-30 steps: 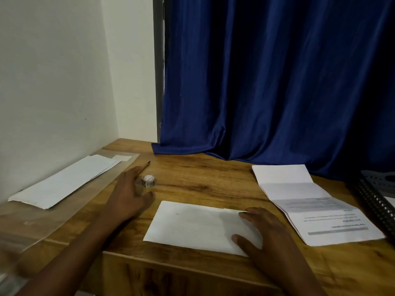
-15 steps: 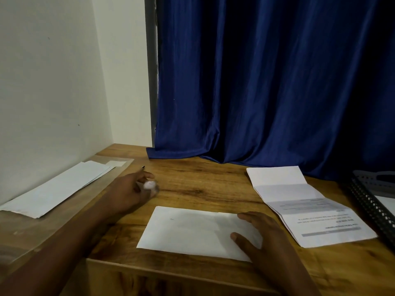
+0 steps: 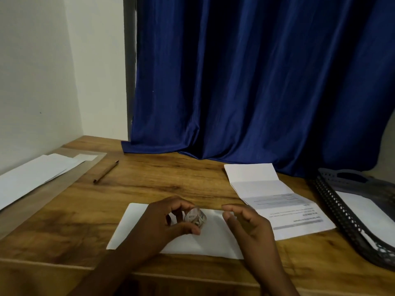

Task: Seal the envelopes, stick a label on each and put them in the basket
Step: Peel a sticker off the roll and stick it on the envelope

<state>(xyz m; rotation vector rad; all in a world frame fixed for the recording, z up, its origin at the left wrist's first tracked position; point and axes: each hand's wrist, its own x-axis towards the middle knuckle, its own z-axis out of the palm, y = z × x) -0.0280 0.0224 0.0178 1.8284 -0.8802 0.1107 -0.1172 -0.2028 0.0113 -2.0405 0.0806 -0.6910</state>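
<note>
A white envelope (image 3: 213,240) lies flat near the table's front edge. Above its middle, my left hand (image 3: 162,223) grips a small roll of labels (image 3: 195,217) between thumb and fingers. My right hand (image 3: 248,227) hovers just right of the roll, fingers apart and curled, holding nothing. A dark mesh basket (image 3: 342,216) sits at the right edge with a white envelope (image 3: 369,218) inside it. More white envelopes (image 3: 32,176) lie stacked at the far left on a clear sheet.
A brown pen (image 3: 105,172) lies on the wooden table (image 3: 171,180) behind my left hand. An unfolded printed letter (image 3: 275,199) rests between the envelope and the basket. A blue curtain (image 3: 256,82) hangs at the back; a white wall stands on the left.
My left hand picked the label roll off the table and brought it right, over the envelope. My right hand lifted off the envelope's right end and opened beside the roll.
</note>
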